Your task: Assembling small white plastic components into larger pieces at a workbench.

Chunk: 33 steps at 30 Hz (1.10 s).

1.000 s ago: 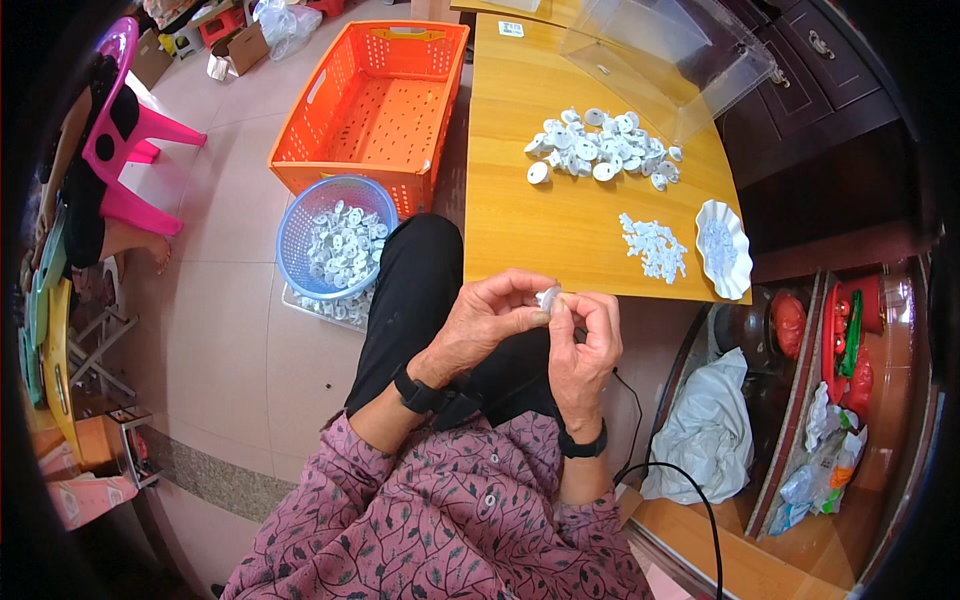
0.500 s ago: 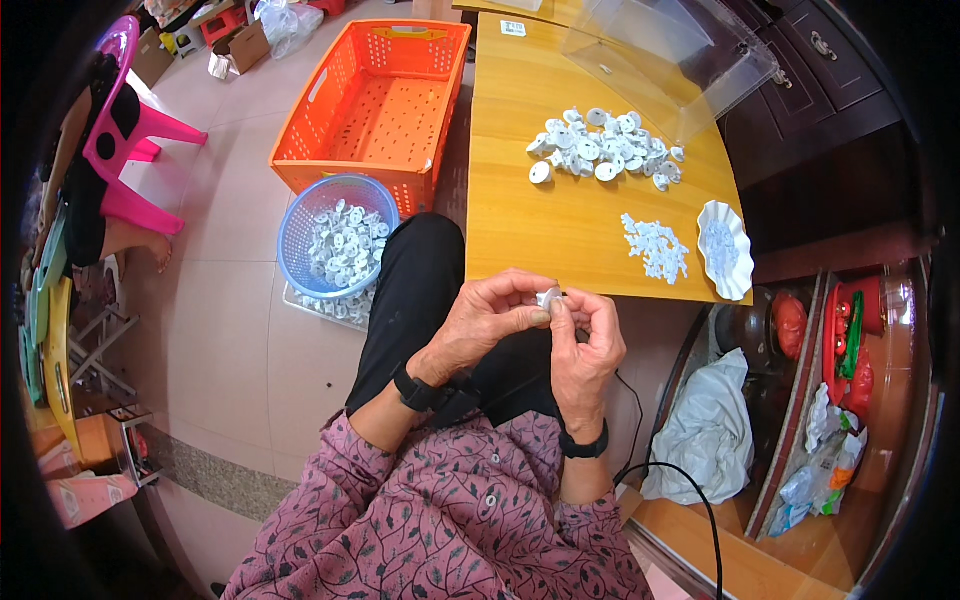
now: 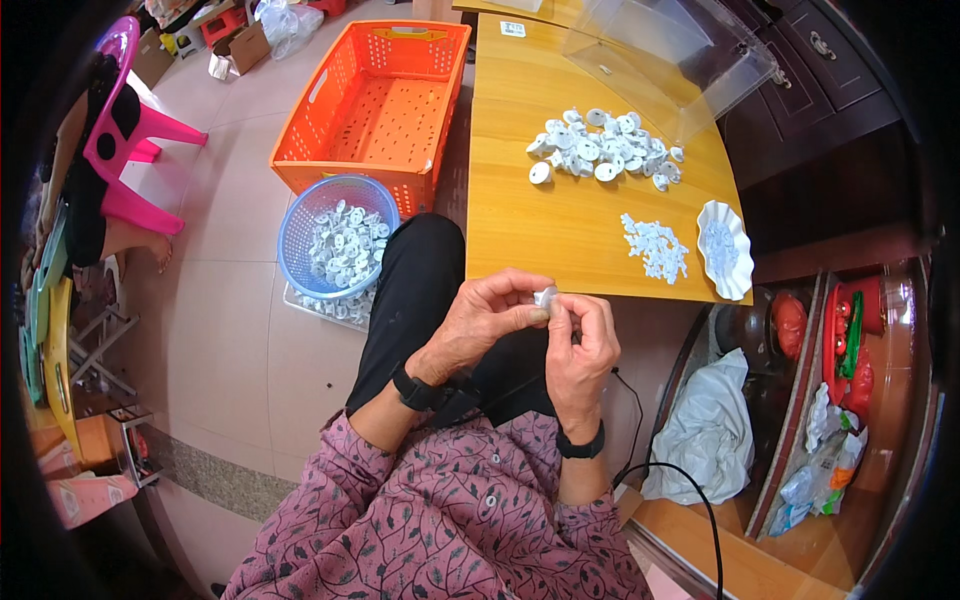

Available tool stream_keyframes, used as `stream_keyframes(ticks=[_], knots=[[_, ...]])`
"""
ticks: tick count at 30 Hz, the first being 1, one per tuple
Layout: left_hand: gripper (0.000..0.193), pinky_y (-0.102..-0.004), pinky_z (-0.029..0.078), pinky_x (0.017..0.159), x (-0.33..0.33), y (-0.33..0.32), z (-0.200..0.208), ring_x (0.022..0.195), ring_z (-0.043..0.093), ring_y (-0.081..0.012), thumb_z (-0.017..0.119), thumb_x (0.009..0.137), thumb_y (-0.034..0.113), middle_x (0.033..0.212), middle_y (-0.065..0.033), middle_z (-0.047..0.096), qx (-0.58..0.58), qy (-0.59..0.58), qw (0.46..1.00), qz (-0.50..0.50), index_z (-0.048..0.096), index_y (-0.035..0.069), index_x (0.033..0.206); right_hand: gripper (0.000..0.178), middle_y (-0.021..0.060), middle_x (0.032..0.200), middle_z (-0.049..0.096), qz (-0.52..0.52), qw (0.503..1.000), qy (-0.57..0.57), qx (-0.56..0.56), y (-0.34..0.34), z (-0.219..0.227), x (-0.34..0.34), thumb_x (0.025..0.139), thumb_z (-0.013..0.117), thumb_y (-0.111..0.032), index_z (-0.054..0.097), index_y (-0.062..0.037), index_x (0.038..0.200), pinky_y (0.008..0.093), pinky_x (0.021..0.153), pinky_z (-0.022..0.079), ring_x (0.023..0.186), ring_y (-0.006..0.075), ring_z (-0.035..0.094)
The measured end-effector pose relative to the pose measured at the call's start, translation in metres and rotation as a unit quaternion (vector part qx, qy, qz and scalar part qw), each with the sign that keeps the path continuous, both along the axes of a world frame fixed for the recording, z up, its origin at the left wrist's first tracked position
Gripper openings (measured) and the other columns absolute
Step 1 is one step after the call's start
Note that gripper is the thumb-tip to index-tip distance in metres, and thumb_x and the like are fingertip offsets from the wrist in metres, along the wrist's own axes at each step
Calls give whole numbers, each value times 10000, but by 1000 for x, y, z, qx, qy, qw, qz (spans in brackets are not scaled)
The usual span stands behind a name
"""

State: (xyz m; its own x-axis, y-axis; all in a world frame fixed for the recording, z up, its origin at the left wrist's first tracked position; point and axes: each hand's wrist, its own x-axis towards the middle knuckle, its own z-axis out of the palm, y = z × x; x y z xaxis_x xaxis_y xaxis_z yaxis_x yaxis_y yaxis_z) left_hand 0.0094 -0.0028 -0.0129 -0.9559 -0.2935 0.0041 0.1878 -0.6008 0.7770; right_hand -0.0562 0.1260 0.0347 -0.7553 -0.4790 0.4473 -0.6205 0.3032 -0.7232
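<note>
One yellow worktop point(image 3: 520, 230). Left of it, one orange crate point(image 3: 390, 130); nearer, one blue basket point(image 3: 291, 240) holding many white parts point(image 3: 345, 245). On the worktop, one heap of round white pieces point(image 3: 600, 150), uncountable. Two hands, left hand point(image 3: 470, 322) and right hand point(image 3: 583, 345), at its near edge. One white label point(image 3: 512, 29), print illegible. Between the hands, one small white piece point(image 3: 544, 296), each grip pinching it.

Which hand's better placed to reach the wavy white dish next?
Likely the right hand: it's nearer the wavy white dish; the left hand is farther, though both are at a small white part.
</note>
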Motion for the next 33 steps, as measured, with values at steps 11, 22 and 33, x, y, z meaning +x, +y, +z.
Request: stream_keyframes(ticks=[11, 22, 33], knots=[[288, -295, 550, 925, 0, 1, -1, 996, 667, -144, 687, 913, 12, 1074, -82, 696, -16, -1, 1000, 8, 645, -27, 1195, 78, 142, 910, 623, 16, 999, -20, 22, 2, -1, -3, 881, 660, 19, 611, -2, 938, 372, 689, 535, 801, 300, 653], [317, -306, 538, 945, -1, 2, -5, 1044, 643, -158, 654, 939, 23, 1164, -95, 669, 11, -12, 1000, 2, 617, -30, 1249, 122, 138, 949, 613, 31, 999, 7, 22, 3, -5, -4, 876, 664, 30, 651, -5, 992, 374, 694, 536, 818, 299, 655], [272, -256, 545, 831, -3, 3, -11, 969, 644, -127, 651, 956, 69, 1118, -88, 682, 18, -10, 999, 33, 643, -15, 1215, 140, 122, 944, 601, 38, 999, 26, 24, 1, -2, 1, 878, 683, 16, 698, -25, 1011, 351, 683, 526, 799, 266, 646]])
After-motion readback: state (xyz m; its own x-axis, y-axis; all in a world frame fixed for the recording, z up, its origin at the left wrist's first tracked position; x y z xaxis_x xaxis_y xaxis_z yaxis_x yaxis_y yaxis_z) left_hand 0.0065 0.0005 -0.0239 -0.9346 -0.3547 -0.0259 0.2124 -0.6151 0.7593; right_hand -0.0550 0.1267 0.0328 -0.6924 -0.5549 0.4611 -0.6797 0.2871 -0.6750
